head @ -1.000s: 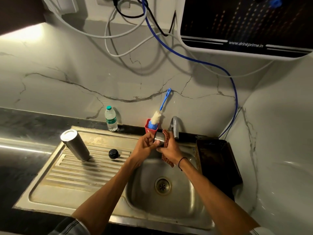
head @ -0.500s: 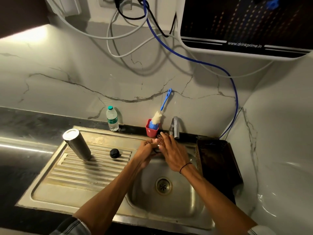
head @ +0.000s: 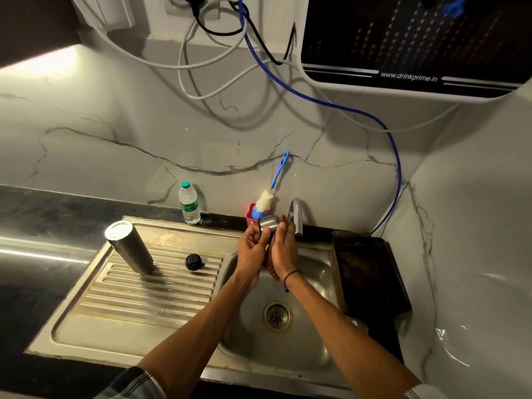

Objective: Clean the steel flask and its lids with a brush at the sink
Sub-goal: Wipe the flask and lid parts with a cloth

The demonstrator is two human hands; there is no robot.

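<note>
Both hands have lifted a little since a second ago, and the steel cap lid [head: 269,223] now shows clear above the fingers at centre frame, over the sink [head: 313,352]. Left hand [head: 252,249] has its grip clamped round the cap; right hand [head: 283,246] lies flat against it with fingers straight, a reddish-brown scrubber half hidden between the palms. My reading: the cap lid is being scrubbed, one of two lids. Next, I judge, it needs rinsing under the tap [head: 296,214], then setting down.

Farther left on the drainboard stand one steel flask [head: 129,247], mouth up and leaning, and one black lid [head: 192,261] just beside it. Behind, at the wall: one brush [head: 270,191] in a red holder, unused, and one plastic bottle [head: 189,203].
</note>
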